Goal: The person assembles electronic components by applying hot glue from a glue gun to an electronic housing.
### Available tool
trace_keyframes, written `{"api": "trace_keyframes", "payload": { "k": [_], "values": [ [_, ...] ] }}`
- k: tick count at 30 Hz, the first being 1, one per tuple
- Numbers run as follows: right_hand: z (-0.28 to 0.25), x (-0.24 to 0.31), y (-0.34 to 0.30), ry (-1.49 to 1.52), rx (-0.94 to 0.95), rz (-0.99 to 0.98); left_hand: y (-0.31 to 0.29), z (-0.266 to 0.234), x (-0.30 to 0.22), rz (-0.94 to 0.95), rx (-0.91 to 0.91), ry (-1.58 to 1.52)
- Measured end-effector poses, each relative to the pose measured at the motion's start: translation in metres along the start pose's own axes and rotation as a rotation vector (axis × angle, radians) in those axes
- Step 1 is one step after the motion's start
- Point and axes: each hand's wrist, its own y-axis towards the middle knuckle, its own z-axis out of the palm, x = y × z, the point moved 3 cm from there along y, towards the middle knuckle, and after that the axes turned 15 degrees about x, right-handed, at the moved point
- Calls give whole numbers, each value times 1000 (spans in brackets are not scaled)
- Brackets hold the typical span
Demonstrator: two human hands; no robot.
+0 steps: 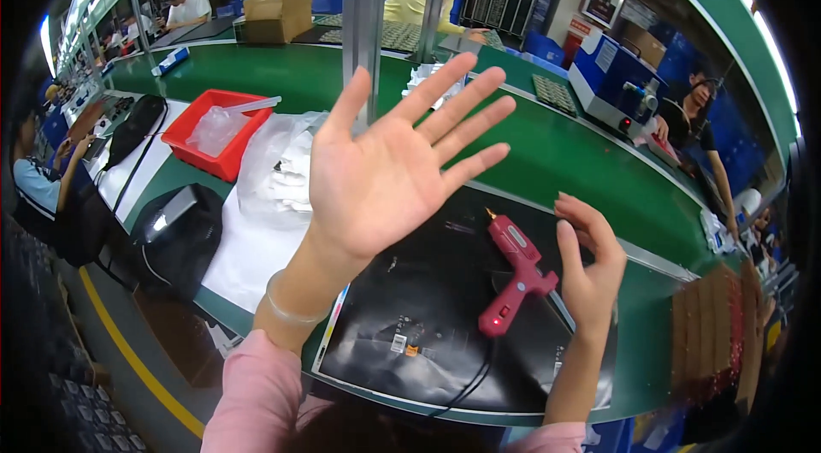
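your left hand [385, 171] is raised, palm up, fingers spread wide, holding nothing; your right hand [590, 269] hovers open beside the red glue gun [516, 273], which rests flat on the black sheet [410, 325].

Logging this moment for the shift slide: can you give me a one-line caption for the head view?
Left hand raised open-palmed above the workbench; right hand beside a red glue gun lying on a black mat.

Green bench [564, 153] carries black sheet [419, 316], red bin [214, 132].
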Motion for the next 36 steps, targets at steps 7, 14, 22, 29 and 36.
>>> {"api": "trace_keyframes", "payload": {
  "k": [7, 14, 22, 29, 36],
  "values": [
    [-4, 4, -6, 1330, 363, -113, -3, -2, 16, -124, -27, -7],
    [3, 4, -8, 1651, 618, -127, -12, -1, 23, -264, -107, 919],
    [3, 13, -10, 1491, 751, -164, -12, 15, 33, -130, 70, 1763],
    [1, 17, -10, 1454, 766, -216, -14, 20, 31, -170, -26, 1935],
    [2, 34, -22, 1471, 366, 61, -8, 37, 72, 316, 584, 2598]
  ]
}}
